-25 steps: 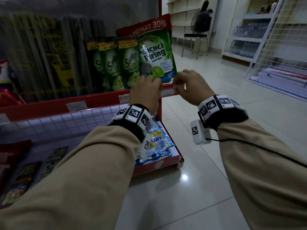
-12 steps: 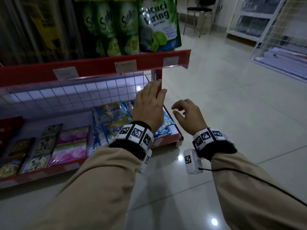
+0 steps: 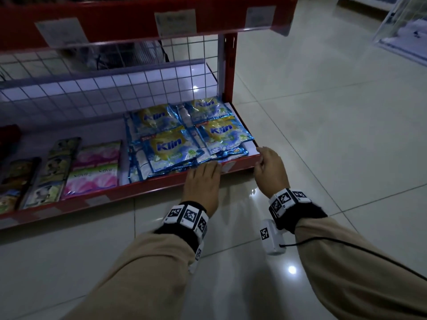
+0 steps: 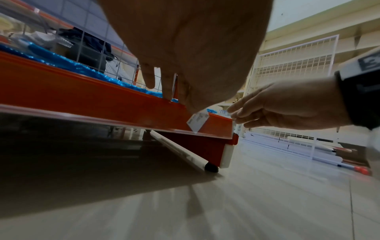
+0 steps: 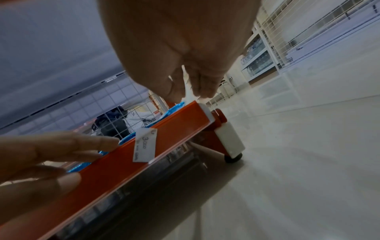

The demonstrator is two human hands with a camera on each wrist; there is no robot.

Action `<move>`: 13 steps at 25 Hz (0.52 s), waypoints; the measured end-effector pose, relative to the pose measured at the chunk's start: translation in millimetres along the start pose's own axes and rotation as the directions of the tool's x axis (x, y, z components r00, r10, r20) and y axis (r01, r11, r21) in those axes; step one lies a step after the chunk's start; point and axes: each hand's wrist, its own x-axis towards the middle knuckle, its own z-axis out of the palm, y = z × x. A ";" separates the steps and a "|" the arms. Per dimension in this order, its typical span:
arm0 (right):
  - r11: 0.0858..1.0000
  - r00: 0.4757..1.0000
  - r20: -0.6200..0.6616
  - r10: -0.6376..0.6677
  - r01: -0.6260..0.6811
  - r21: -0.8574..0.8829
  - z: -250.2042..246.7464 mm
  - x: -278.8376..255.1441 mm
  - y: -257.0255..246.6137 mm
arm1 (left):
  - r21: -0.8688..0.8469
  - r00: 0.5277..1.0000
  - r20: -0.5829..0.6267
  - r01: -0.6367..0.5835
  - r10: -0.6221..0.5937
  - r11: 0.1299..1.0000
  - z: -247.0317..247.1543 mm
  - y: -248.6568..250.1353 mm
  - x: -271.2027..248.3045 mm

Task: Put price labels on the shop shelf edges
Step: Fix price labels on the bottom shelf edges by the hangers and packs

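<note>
Price label (image 5: 145, 145) sits crooked in the bottom shelf edge (image 3: 161, 183) near its right corner, left hand (image 3: 202, 184) flat beside it, right hand (image 3: 269, 168) pinching the corner, so a careless nudge may dislodge it.

"Klin" stands on the blue and yellow sachets (image 3: 175, 144) just beyond the left hand (image 3: 203, 183). The price label (image 5: 145, 144) beside its fingertips reads "3.000".

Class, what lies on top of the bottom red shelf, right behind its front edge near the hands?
Blue Klin sachets lie overlapping on the bottom shelf. How many are stacked beneath them is hidden.
</note>
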 end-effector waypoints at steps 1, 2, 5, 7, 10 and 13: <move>0.999 0.999 -0.015 0.032 -0.032 0.027 2.5 -1.5 -0.1 | -0.002 1.000 -0.007 -0.008 0.008 1.000 2.9 -1.1 -0.5; 0.996 0.998 -0.028 0.061 -0.059 0.064 3.9 -3.0 0.6 | -0.007 1.000 -0.014 -0.013 0.013 1.000 5.0 -1.4 -0.5; 0.986 0.993 -0.078 0.084 -0.072 0.150 4.6 -10.3 1.2 | -0.025 1.000 -0.026 -0.002 0.002 1.000 9.9 1.0 -0.4; 0.980 0.987 -0.116 0.108 -0.086 0.180 7.6 -15.1 0.4 | -0.032 1.000 -0.022 0.010 -0.010 0.999 13.6 2.5 -0.5; 0.978 0.976 -0.174 0.129 -0.096 0.185 10.7 -17.0 2.5 | -0.037 1.000 -0.020 0.019 -0.020 0.999 16.4 3.3 -0.3; 0.999 0.992 -0.122 0.035 -0.034 0.012 9.7 -14.0 8.8 | -0.009 0.999 -0.031 0.044 -0.045 0.999 16.1 4.7 -2.0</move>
